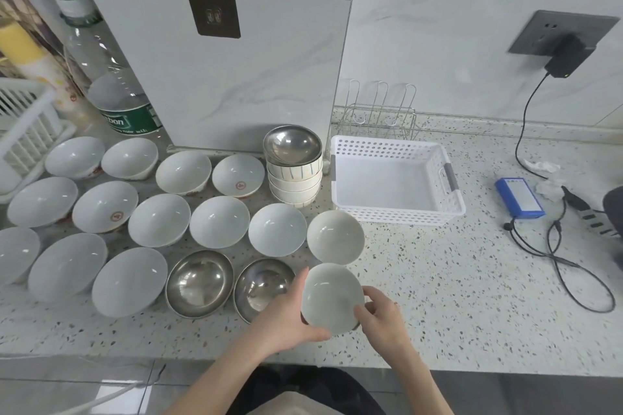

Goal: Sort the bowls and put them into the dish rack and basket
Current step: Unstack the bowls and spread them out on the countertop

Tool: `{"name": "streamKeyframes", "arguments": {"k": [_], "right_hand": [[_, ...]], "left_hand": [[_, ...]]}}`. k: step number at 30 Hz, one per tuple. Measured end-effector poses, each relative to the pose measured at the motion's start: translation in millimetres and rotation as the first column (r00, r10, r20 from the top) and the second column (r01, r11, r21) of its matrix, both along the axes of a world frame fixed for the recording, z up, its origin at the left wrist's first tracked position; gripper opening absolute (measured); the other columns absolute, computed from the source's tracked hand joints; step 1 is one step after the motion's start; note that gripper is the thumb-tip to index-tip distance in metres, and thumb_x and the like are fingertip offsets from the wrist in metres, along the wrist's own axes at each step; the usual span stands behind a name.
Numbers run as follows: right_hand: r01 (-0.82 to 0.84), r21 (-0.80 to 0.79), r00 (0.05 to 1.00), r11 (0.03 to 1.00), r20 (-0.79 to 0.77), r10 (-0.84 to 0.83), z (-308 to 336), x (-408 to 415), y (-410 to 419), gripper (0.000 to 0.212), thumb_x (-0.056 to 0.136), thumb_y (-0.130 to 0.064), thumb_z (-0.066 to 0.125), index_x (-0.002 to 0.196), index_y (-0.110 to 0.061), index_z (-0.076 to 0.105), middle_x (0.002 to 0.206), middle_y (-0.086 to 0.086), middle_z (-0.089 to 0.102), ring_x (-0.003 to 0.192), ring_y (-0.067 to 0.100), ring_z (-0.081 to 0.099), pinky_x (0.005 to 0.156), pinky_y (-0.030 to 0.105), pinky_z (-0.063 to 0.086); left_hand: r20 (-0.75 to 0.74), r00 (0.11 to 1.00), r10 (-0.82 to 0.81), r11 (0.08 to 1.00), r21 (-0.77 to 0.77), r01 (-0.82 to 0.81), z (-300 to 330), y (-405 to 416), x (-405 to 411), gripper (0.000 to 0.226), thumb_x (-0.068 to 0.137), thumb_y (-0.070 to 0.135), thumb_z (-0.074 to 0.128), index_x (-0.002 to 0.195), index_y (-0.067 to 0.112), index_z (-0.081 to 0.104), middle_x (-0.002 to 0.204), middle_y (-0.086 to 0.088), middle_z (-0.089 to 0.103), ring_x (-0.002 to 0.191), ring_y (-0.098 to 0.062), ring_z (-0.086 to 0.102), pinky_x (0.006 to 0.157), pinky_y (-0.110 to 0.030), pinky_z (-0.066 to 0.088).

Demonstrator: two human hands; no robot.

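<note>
White bowls (219, 222): glazed ceramic, glossy, smooth. Steel bowls (199, 283): polished metal, mirror-like. Basket (397, 214): white perforated plastic, matt, with grey handles. Rack (381, 118): thin bright wire. Tabletop (455, 296): speckled stone, smooth, faint sheen. Wall (455, 27): marbled tile, glossy. Bottle (111, 84): clear plastic.

Speckled counter (438, 280), marble-tile wall (438, 27)
</note>
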State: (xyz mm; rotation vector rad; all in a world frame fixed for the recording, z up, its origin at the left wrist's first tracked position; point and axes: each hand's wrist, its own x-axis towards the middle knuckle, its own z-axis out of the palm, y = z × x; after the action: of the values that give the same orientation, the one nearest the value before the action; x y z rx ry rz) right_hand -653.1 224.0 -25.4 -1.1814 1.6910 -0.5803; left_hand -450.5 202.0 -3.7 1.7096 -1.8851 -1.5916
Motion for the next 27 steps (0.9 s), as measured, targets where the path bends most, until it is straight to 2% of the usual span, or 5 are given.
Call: {"name": "streamKeyframes", "arguments": {"k": [2,5,13,20,27], "right_hand": [[-0.005,0.008,1.000,1.000,-0.002,0.005,-0.2,-0.3,0.5,0.024,0.086,-0.011,0.055,0.099,-0.030,0.061,0.057,0.004,0.067,0.050,0.002,0.059,0.043,0.012,0.038],[-0.010,0.033,1.000,0.999,0.009,0.009,-0.3,-0.6,2.1,0.025,0.086,-0.011,0.054,0.099,-0.031,0.060,0.061,0.007,0.069,0.051,0.003,0.059,0.043,0.013,0.038],[-0.053,0.044,0.999,0.998,-0.004,0.054,-5.4,-4.1,-0.5,0.030,0.089,-0.010,0.051,0.114,-0.024,0.057,0.057,0.002,0.061,0.038,0.002,0.041,0.040,0.013,0.031],[-0.088,0.040,0.995,0.995,-0.033,0.089,-10.9,-6.3,-2.5,0.031,0.089,-0.011,0.049,0.114,-0.027,0.057,0.059,0.007,0.057,0.039,0.005,0.035,0.039,0.016,0.028],[-0.095,0.035,0.994,0.995,-0.046,0.096,-14.6,-7.1,-0.9,0.034,0.089,-0.013,0.049,0.120,-0.024,0.057,0.053,0.000,0.054,0.039,0.005,0.035,0.040,0.016,0.028]], "left_hand": [[0.072,0.996,-0.053,0.999,-0.007,0.053,-2.3,-0.3,-0.6,0.121,0.057,0.047,0.081,0.147,0.048,0.001,0.109,0.015,0.063,0.094,-0.004,0.063,0.082,-0.028,0.055],[0.188,0.974,-0.123,0.991,-0.022,0.129,-2.5,-1.6,-3.2,0.123,0.063,0.039,0.082,0.151,0.038,-0.004,0.089,0.005,0.064,0.084,-0.014,0.065,0.076,-0.035,0.058],[0.386,0.912,-0.140,0.981,-0.069,0.180,-12.7,0.6,-10.7,0.125,0.067,0.045,0.081,0.151,0.031,-0.010,0.079,0.007,0.055,0.081,-0.019,0.063,0.063,-0.028,0.048],[0.442,0.884,-0.155,0.979,-0.054,0.199,-16.3,-0.6,-14.1,0.126,0.067,0.049,0.079,0.152,0.032,-0.012,0.095,0.001,0.064,0.095,-0.021,0.064,0.068,-0.030,0.050],[0.458,0.877,-0.144,0.981,-0.051,0.187,-11.7,0.4,-15.7,0.125,0.069,0.049,0.078,0.152,0.031,-0.014,0.086,0.003,0.059,0.090,-0.020,0.065,0.063,-0.029,0.047]]}}
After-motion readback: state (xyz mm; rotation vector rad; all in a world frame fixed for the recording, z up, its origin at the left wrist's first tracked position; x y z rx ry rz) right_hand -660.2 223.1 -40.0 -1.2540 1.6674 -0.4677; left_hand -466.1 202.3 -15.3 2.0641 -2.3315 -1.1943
